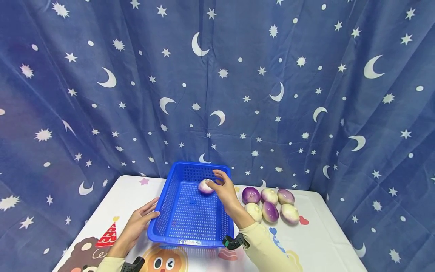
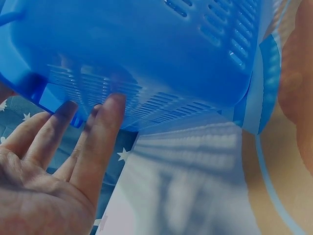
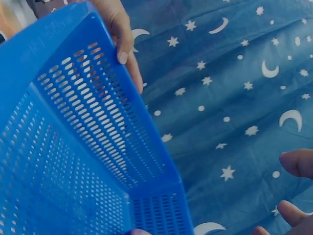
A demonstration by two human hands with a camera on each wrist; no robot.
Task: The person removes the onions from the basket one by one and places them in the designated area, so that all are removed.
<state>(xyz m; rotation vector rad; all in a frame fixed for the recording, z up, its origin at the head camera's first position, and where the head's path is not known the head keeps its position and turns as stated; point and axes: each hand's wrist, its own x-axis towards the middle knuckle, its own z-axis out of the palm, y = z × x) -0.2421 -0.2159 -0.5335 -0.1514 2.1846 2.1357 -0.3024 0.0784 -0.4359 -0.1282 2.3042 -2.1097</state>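
Observation:
A blue plastic basket (image 1: 192,223) with slotted walls sits in the middle of the head view. My left hand (image 1: 138,223) grips its left side, thumb over the rim and fairly straight fingers (image 2: 110,117) along the outer wall. Inside, toward the back right, lies a purple-and-white onion (image 1: 205,186). Over that onion hovers my right hand (image 1: 224,190), its fingers spread and its thumb overlapping the onion in the head view. The right wrist view shows these spread fingers (image 3: 298,164) against the curtain, with only a sliver of onion (image 3: 139,232) at the bottom edge.
Several more purple and cream onions (image 1: 270,211) stand in two rows on the white patterned tablecloth (image 1: 326,234), right of the basket. A blue curtain (image 1: 238,113) with moons and stars hangs behind the table. The basket's shadow falls on the cloth below.

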